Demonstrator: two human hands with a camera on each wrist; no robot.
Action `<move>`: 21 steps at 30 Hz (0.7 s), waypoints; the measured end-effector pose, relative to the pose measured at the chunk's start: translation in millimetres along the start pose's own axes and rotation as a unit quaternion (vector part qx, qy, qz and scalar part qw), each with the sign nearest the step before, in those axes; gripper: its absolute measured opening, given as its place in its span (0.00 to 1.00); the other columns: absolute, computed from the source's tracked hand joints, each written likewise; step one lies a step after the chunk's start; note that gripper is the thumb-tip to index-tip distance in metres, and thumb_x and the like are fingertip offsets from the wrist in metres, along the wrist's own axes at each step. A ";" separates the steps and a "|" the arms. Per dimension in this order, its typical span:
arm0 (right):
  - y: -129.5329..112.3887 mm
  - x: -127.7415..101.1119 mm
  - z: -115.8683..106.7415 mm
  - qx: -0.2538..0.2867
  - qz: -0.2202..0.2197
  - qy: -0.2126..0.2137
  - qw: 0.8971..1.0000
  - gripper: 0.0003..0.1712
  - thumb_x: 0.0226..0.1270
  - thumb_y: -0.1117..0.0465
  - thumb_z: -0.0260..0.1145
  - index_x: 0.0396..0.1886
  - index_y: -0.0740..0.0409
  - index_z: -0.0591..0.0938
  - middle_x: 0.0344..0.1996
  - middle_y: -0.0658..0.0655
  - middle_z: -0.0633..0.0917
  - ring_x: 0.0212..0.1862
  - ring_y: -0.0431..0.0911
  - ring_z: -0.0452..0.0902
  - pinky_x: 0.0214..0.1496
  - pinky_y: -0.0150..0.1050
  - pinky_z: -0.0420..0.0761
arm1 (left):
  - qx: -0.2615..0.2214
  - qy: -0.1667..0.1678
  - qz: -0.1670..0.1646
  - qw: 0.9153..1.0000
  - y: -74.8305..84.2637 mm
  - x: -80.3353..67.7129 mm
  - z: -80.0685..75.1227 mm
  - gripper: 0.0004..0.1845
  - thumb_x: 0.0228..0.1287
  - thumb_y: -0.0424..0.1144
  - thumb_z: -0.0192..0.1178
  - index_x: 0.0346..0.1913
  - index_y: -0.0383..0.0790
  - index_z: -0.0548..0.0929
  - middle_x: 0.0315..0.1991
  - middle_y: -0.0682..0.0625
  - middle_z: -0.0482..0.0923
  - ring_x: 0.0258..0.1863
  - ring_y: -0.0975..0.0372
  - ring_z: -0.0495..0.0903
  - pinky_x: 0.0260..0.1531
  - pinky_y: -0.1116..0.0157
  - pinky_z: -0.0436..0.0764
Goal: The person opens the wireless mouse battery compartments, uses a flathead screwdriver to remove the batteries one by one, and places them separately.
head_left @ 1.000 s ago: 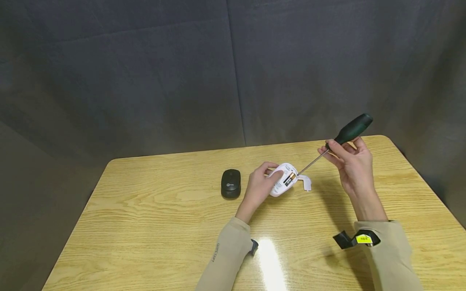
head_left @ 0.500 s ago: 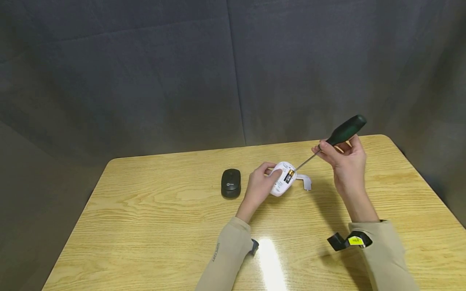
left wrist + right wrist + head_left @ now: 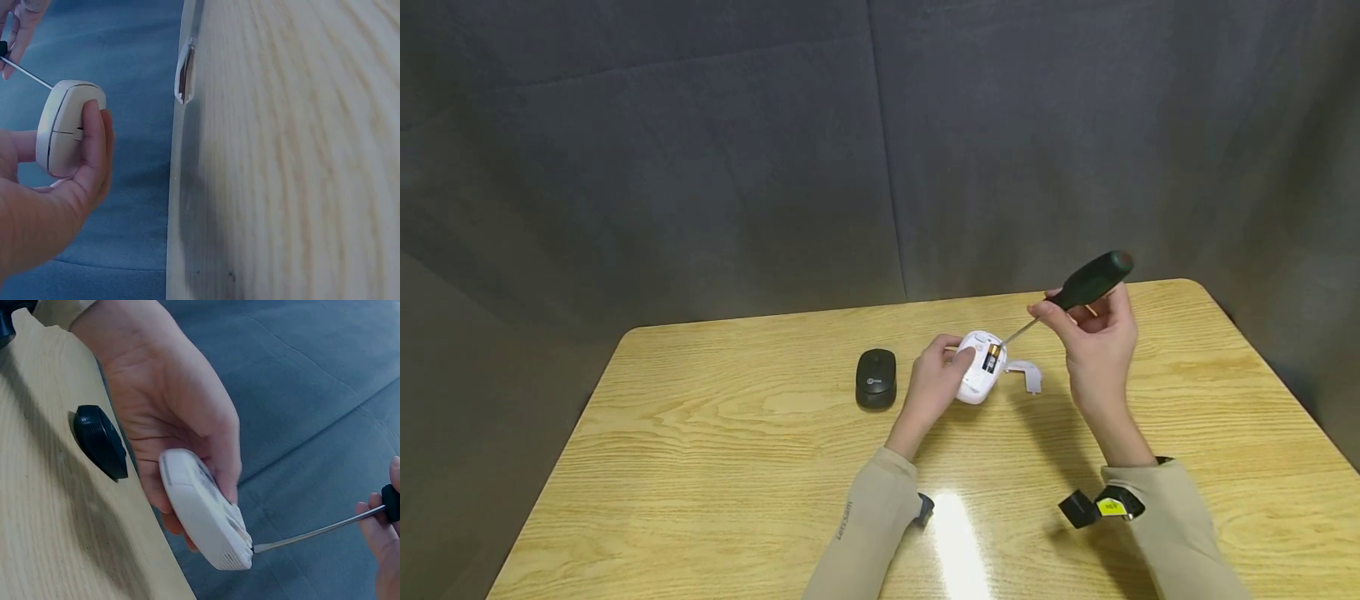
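Note:
My left hand [image 3: 932, 382] grips a white computer mouse [image 3: 974, 387], its underside turned up and thumb lying across it. An AA-type battery [image 3: 993, 357] sits in the mouse's uncovered compartment. A screwdriver [image 3: 1090, 280] with a dark green handle is held by my right hand [image 3: 1099, 354], thumb and fingers around the lower handle. In the right wrist view, the flat tip of the screwdriver [image 3: 312, 532] is right at the mouse's end, near the compartment. The left wrist view shows the mouse raised above the table, fingers on its top shell.
A white battery cover [image 3: 1032, 377] lies on the wooden table [image 3: 715, 467] just right of the held mouse. To the left of my left hand stands a black mouse [image 3: 876, 377]. A dark curtain [image 3: 700, 167] hangs behind the table's far edge.
My right hand and the screwdriver have moved left and slightly down, the handle lowering. The white mouse has turned and shifted slightly left in my left hand. The cover and black mouse stay put.

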State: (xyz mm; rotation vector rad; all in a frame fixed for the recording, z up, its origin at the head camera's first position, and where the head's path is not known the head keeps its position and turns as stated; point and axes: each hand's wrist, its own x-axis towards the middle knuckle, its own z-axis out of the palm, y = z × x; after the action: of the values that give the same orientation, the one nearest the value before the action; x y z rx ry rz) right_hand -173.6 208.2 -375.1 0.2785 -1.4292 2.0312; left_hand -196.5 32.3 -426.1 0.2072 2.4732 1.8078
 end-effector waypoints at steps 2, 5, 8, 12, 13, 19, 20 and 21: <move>2.4 -1.7 1.1 0.004 -0.011 0.000 1.000 0.23 0.58 0.85 0.69 0.49 0.63 0.79 0.39 0.63 0.85 0.37 0.46 0.88 0.46 0.38 0.86 | -0.011 -0.001 -0.004 1.000 1.0 -0.3 0.0 0.19 0.74 0.43 0.58 0.57 0.31 0.81 0.47 0.37 0.87 0.45 0.53 0.86 0.44 0.62 0.82; 7.5 -3.7 2.1 0.016 -0.018 -0.004 1.000 0.24 0.57 0.85 0.69 0.49 0.63 0.79 0.39 0.62 0.85 0.38 0.46 0.88 0.47 0.39 0.86 | -0.026 0.000 -0.018 1.000 2.2 -0.6 -0.3 0.19 0.75 0.43 0.58 0.57 0.30 0.80 0.47 0.37 0.87 0.43 0.54 0.85 0.41 0.63 0.81; 12.3 -5.2 1.7 0.032 -0.020 -0.010 0.999 0.23 0.58 0.85 0.69 0.50 0.64 0.78 0.39 0.60 0.86 0.38 0.47 0.89 0.48 0.40 0.86 | -0.037 0.002 -0.032 0.999 1.9 -0.4 -1.4 0.19 0.75 0.42 0.57 0.57 0.29 0.79 0.46 0.37 0.86 0.40 0.55 0.85 0.38 0.66 0.80; 14.9 -5.9 0.9 0.065 -0.021 -0.009 0.998 0.23 0.59 0.86 0.68 0.52 0.69 0.77 0.39 0.62 0.86 0.38 0.49 0.89 0.48 0.42 0.87 | -0.037 0.005 -0.035 0.999 2.5 -0.1 -2.8 0.19 0.74 0.41 0.57 0.57 0.29 0.79 0.45 0.37 0.86 0.39 0.55 0.85 0.38 0.66 0.80; 15.2 -6.1 0.8 0.060 -0.025 -0.006 0.998 0.23 0.59 0.85 0.69 0.52 0.68 0.77 0.38 0.62 0.86 0.37 0.49 0.89 0.48 0.42 0.87 | -0.035 0.004 -0.033 0.999 3.3 -0.4 -3.0 0.19 0.74 0.41 0.57 0.57 0.29 0.79 0.45 0.37 0.86 0.39 0.55 0.85 0.38 0.65 0.80; 16.9 -9.8 8.8 0.053 -0.030 0.014 0.998 0.21 0.62 0.82 0.69 0.52 0.66 0.77 0.38 0.63 0.84 0.37 0.49 0.89 0.49 0.42 0.86 | -0.022 0.006 -0.037 0.999 8.0 -2.5 -6.7 0.18 0.74 0.41 0.58 0.58 0.30 0.79 0.48 0.38 0.85 0.43 0.54 0.85 0.40 0.65 0.81; 17.0 -10.6 10.6 0.058 -0.026 0.017 0.998 0.21 0.62 0.82 0.68 0.51 0.65 0.76 0.38 0.63 0.84 0.37 0.49 0.89 0.49 0.43 0.86 | -0.028 0.010 -0.042 0.999 8.3 -2.6 -7.8 0.18 0.74 0.40 0.58 0.57 0.30 0.79 0.48 0.37 0.85 0.43 0.54 0.85 0.40 0.65 0.81; 17.3 -11.2 12.1 0.067 -0.020 0.021 0.997 0.21 0.63 0.83 0.67 0.51 0.65 0.76 0.38 0.62 0.84 0.37 0.49 0.89 0.50 0.43 0.86 | -0.036 0.013 -0.048 0.998 8.4 -2.5 -8.9 0.18 0.74 0.40 0.58 0.57 0.30 0.79 0.49 0.37 0.85 0.44 0.54 0.85 0.40 0.65 0.81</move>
State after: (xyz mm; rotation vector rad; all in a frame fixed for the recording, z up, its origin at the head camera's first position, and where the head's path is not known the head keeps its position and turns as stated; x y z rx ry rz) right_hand -177.5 189.4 -389.4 0.3167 -1.2556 2.0911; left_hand -194.7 26.0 -415.4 0.0588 2.3859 1.8680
